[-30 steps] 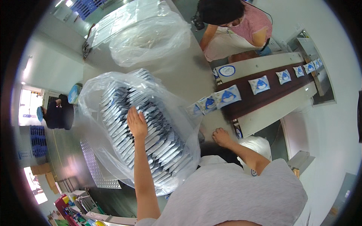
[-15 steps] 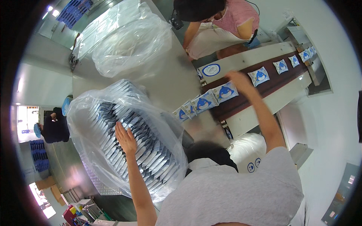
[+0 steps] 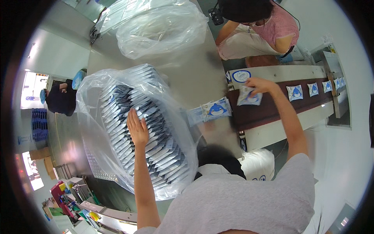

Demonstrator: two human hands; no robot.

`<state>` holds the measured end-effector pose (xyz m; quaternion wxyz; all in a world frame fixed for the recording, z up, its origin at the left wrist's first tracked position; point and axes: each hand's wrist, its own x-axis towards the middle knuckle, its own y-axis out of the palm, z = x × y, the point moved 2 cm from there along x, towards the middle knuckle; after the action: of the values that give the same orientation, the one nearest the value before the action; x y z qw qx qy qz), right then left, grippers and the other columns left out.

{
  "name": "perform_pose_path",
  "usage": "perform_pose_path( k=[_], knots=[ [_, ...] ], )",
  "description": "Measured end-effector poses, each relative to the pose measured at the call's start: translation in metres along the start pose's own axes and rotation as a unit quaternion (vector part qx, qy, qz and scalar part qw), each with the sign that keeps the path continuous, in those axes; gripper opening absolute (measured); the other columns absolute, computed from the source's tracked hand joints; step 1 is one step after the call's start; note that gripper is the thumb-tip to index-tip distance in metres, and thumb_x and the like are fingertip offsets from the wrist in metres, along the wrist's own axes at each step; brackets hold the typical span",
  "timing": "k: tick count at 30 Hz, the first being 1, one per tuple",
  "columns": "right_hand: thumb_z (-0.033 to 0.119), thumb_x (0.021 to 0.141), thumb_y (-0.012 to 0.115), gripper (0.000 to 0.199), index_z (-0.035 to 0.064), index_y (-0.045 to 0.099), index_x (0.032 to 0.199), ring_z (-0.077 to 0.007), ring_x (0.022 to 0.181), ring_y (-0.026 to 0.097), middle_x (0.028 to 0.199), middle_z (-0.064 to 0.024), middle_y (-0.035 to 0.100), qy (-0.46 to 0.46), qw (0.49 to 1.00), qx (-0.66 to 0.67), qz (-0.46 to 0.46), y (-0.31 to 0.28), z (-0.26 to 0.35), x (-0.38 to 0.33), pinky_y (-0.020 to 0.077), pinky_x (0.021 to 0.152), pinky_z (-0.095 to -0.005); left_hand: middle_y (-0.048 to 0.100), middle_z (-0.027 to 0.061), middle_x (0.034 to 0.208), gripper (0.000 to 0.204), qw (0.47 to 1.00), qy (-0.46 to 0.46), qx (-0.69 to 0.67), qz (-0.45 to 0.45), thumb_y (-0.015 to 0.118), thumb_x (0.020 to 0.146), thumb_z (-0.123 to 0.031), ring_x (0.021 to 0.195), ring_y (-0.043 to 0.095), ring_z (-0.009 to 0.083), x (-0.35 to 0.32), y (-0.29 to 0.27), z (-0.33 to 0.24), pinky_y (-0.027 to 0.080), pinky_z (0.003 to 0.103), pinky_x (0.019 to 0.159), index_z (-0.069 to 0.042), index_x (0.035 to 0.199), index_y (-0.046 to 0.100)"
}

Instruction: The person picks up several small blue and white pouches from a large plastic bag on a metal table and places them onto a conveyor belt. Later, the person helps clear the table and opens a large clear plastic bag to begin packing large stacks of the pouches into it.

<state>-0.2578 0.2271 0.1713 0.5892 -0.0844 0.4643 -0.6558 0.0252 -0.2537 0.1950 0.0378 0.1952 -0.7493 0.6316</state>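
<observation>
A blue-and-white packet is seen printed side up at the conveyor belt's left end, just below and left of the nearer right hand; its blurred long axis seems to be laid left-right. It is overlapped by bent fingers; whether it is gripped cannot be told. The left hand is laid flat, unclenched, on stacked packets in a clear bag on the desk.

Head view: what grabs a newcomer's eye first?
Likely the big clear bag at left, packed with silvery packets, the left hand over them. Then comes the dark red conveyor belt at right, carrying blue-and-white packets, the right hand over one of them.
</observation>
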Motion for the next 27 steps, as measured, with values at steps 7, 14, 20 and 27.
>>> perform_pose_path(
  k=[7,14,20,27],
  knots=[
    [0.032,0.058,0.081,0.069,0.002,0.053,0.113,-0.0337,0.114,0.049,0.121,-0.0174,0.053,0.083,0.988,0.035,0.123,0.105,0.072,0.121,0.0412,0.09,-0.0388,0.036,0.0197,0.139,0.051,1.0,0.005,0.005,-0.001,0.036,0.097,-0.03,0.128,0.034,0.0369,0.0,0.004,0.001,0.025,0.046,0.106,0.001,0.137,0.032],
    [0.032,0.048,0.083,0.077,0.005,0.048,0.111,-0.027,0.107,0.05,0.104,-0.0131,0.056,0.166,0.958,-0.117,-0.201,0.197,0.143,0.059,0.0412,0.086,-0.0373,0.036,0.0189,0.14,0.051,1.0,-0.008,-0.013,-0.002,0.039,0.096,-0.028,0.128,0.033,0.0363,0.001,0.003,-0.003,0.024,0.045,0.107,0.0,0.137,0.031],
    [0.034,0.051,0.082,0.065,0.0035,0.055,0.102,-0.0328,0.096,0.056,0.097,-0.0159,0.058,0.239,0.958,0.029,-0.156,0.224,0.18,0.021,0.0447,0.083,-0.0394,0.036,0.0197,0.139,0.051,1.0,-0.009,-0.009,-0.003,0.041,0.095,-0.028,0.129,0.033,0.0363,-0.002,0.003,0.004,0.025,0.046,0.106,0.0,0.137,0.032],
    [0.034,0.052,0.083,0.061,0.004,0.055,0.097,-0.0326,0.09,0.057,0.093,-0.014,0.057,0.18,0.939,0.199,-0.216,0.173,0.212,-0.033,0.0456,0.078,-0.0386,0.046,0.0206,0.125,0.038,0.961,-0.01,-0.26,-0.095,0.052,0.086,-0.005,0.113,0.046,0.0351,0.0,-0.055,-0.07,0.04,0.041,0.093,0.002,0.123,0.046]
  ],
)
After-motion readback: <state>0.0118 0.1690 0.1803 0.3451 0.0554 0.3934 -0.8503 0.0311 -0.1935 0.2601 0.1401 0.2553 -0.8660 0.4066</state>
